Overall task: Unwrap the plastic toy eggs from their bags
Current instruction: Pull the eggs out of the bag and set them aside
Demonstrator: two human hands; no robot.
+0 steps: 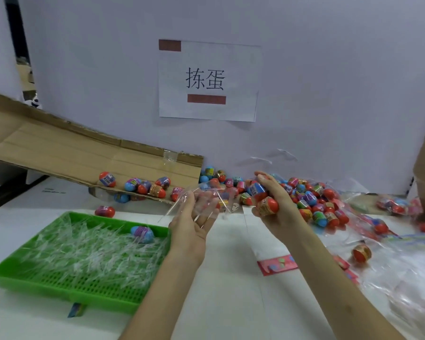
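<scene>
head view. the left hand (194,217) is raised palm-up over the table (231,278), just right of the green tray (10,273). it holds a crumpled clear bag (207,198); the film lies across the fingers, and the thumb appears to press it in place (the exact pinch is blurred by the plastic). the bag looks empty.

the right hand (277,207) is near the left and apart from it, fingers curled round two eggs (265,200), one blue-topped above, one red below. both look bare of wrapping.

behind the right hand, the egg pile (312,200) lies loose against the wall. more eggs sit on the cardboard flap (84,148) to the left. bagged eggs (400,204) remain at far right. the tray holds a heap of spent wrappers (84,253) and one egg (142,233).

step in hand, as judged: separation is complete for this bag; disposal is pending. many bags remain, so the task is mid-run.

next move, as judged: carry the left hand left over the tray and release the bag, which is light and may cling to the fingers. the right hand should set its eggs on the loose pile gently, since they will roll.
</scene>
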